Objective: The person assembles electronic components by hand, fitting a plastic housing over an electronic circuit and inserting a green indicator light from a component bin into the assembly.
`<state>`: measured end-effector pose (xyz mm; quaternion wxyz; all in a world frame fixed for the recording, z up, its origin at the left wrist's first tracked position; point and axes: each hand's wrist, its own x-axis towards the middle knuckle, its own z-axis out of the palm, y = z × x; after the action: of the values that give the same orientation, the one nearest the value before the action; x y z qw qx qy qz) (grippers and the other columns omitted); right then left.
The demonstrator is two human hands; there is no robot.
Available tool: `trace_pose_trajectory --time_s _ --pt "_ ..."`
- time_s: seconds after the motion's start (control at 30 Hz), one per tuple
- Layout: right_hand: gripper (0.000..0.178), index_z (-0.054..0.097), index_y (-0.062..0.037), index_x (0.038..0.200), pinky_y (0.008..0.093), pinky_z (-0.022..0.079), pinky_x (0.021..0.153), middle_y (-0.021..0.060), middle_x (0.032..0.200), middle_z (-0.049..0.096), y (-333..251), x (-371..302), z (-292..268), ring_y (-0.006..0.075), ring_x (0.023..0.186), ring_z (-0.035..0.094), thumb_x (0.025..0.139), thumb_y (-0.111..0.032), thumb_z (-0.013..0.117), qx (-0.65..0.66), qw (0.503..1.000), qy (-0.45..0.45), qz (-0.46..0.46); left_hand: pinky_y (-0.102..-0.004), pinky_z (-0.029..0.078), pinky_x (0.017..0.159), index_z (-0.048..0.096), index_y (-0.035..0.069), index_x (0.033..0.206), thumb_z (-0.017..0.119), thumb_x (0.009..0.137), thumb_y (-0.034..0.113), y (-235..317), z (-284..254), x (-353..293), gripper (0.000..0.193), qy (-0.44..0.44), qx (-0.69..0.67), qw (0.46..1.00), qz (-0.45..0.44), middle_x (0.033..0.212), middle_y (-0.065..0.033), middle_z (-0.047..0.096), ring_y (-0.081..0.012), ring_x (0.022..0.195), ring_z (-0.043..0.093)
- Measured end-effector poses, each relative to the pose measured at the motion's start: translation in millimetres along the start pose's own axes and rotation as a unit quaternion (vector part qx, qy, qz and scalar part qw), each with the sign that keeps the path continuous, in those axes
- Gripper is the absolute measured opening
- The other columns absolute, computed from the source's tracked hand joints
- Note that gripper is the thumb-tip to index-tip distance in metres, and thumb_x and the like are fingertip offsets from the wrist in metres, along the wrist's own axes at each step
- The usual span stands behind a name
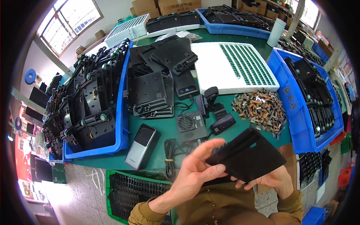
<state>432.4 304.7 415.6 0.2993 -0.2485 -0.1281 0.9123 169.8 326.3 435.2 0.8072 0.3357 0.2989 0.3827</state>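
Observation:
Between my hands, over the near edge of the table, I hold a flat black plastic panel (pixel 249 157) tilted up, with a small slot near its top. My left hand (pixel 200 165) grips its left corner, thumb on the near face and fingers behind. My right hand (pixel 272 180) supports it from below and behind, partly hidden by the panel. Just beyond it lie a grey speaker-like box (pixel 191 125), a black strapped device (pixel 223 123) and a heap of small metal and orange parts (pixel 260 110).
A blue crate (pixel 122 108) of black panels stands left, another blue crate (pixel 300 123) right. Stacked black panels (pixel 150 93), a white foam tray (pixel 213 67) of green pieces, a grey power bank (pixel 140 148) and a coiled cable (pixel 170 161) cover the green table. A green crate (pixel 108 198) sits below.

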Motion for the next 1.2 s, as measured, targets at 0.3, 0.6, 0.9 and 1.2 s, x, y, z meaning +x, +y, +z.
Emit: trace_pose_trajectory --time_s 0.3,0.6,0.9,1.2 --pt "0.05 0.043 -0.0079 0.147 0.0681 0.044 0.101 0.0198 0.146 0.048 3.9 -15.5 -24.4 0.0411 0.13 0.051 0.104 -0.034 0.049 0.037 0.992 0.05 -0.106 -0.0425 0.061 0.09 0.048 -0.002 0.138 0.055 0.096 -0.005 -19.5 1.6 6.1 0.043 0.063 -0.049 0.997 0.007 0.129 -0.0156 0.061 -0.0254 0.113 0.064" --pt "0.035 0.063 -0.001 0.125 0.0376 0.059 0.08 0.0101 0.112 0.068 0.4 -26.5 -11.4 0.0194 0.097 0.067 0.094 -0.017 0.069 -0.249 0.936 0.14 -0.204 -0.0436 0.06 0.091 0.047 -0.002 0.139 0.058 0.095 -0.006 -28.9 17.6 3.2 0.046 0.073 -0.022 0.997 0.013 0.129 -0.015 0.062 -0.0257 0.114 0.064" --pt "0.022 0.069 0.0013 0.108 0.0286 0.052 0.065 0.0104 0.088 0.07 -6.2 -59.9 13.3 0.0155 0.076 0.066 0.086 -0.001 0.07 -0.567 0.684 0.296 -0.35 -0.0452 0.048 0.105 0.031 0.001 0.152 0.062 0.091 -0.008 -44.7 28.8 -9.6 0.069 0.023 0.041 0.999 -0.004 0.142 -0.0189 0.048 -0.0311 0.129 0.052" --pt "0.041 0.07 -0.0066 0.114 0.0343 0.053 0.07 0.0112 0.107 0.066 19.1 -35.0 -10.2 0.0249 0.091 0.066 0.074 -0.009 0.064 -0.854 0.215 0.251 -0.401 -0.0395 0.055 0.084 0.068 -0.005 0.107 0.071 0.073 -0.01 -51.4 44.3 -20.7 0.035 0.035 0.541 0.763 0.351 0.105 -0.0189 0.067 -0.033 0.097 0.066"
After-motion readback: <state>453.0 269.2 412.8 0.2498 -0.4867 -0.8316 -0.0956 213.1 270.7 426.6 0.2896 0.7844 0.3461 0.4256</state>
